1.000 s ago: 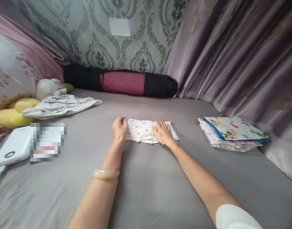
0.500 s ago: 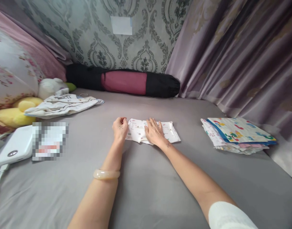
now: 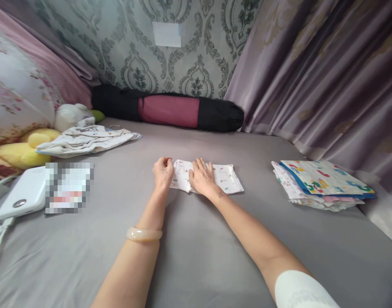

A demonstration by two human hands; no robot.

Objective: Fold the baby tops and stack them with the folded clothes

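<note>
On the grey bed sheet lies a folded white garment (image 3: 224, 176) with a small coloured print, its left end beside my left hand. My left hand (image 3: 163, 172) is closed, fingers curled at that left edge; it seems to pinch the fabric, though its fingertips are partly hidden. Flat on the garment rests my right hand (image 3: 202, 176), fingers extended and slightly spread, covering the cloth left of its middle. A pale bangle (image 3: 144, 234) circles my left forearm.
To the right sits a stack of folded cloths (image 3: 327, 179). A crumpled printed garment (image 3: 89, 141) lies at the left, near plush toys (image 3: 22, 149). A white power bank (image 3: 24, 192) with cables is closer. Across the back stretches a black and maroon roll bag (image 3: 168, 111).
My right hand has slid a little left along the garment. My left hand stays closed at the left edge. The whole view has shifted slightly.
</note>
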